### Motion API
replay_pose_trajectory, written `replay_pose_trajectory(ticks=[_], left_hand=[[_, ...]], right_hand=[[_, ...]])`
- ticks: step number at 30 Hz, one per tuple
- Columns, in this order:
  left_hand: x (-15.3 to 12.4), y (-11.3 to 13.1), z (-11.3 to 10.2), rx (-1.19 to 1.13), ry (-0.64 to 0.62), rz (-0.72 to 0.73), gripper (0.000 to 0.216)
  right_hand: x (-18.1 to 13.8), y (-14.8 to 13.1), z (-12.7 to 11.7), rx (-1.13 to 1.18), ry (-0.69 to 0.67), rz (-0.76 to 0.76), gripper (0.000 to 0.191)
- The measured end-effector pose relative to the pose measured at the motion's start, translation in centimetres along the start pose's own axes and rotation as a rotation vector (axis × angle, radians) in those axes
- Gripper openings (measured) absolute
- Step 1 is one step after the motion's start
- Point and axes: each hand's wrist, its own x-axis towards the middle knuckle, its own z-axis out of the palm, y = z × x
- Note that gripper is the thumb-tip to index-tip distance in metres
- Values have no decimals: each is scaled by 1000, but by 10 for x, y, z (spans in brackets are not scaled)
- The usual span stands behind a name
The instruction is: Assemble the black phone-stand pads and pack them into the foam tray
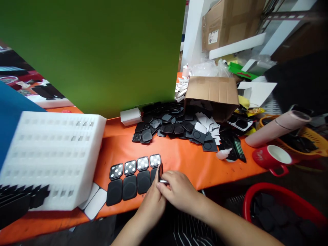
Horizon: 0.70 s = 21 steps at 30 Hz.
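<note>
The left hand (pixel 154 200) and the right hand (pixel 180 189) are close together at the front edge of the orange table (pixel 186 158). The left fingers are closed on a small dark piece (pixel 160 170), turned on its edge — its form is partly hidden. The right fingers pinch a thin silvery object (pixel 164 181) near this piece; if the two touch, I cannot tell. Just beside the hands, four black folding pads (pixel 129 188) lie opened in a row — the last is partly covered. Behind is a pile of black parts (pixel 167 128), and at left stands a white foam block (pixel 51 147)
</note>
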Motion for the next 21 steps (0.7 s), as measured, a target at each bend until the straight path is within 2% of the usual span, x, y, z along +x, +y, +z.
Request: replay_pose_trajectory(ticks=[3, 5, 7, 9, 11, 16, 18, 21], left_hand=[[-1, -4, 0, -74, -22, -56, 31], [-2, -9, 0, -203, -6, -132, 32], [-3, -14, 1, -356, 14, -215, 37], [-4, -18, 1, -422, 35, -252, 42], [-6, -19, 0, -321, 62, -224, 44], [-12, -16, -3, 194, 117, -111, 51], [-14, -16, -3, 314, 84, -91, 51], [-17, -20, -1, 443, 21, -63, 49]], right_hand=[[2, 4, 8, 174, 26, 40, 18], [3, 8, 13, 396, -5, 60, 19], [5, 12, 15, 623, -53, 106, 26], [6, 15, 14, 706, -47, 156, 31], [7, 15, 11, 592, -7, 148, 28], [7, 7, 7, 112, 38, 62, 24], [6, 5, 8, 29, 36, 60, 25], [4, 7, 9, 35, 4, 86, 25]])
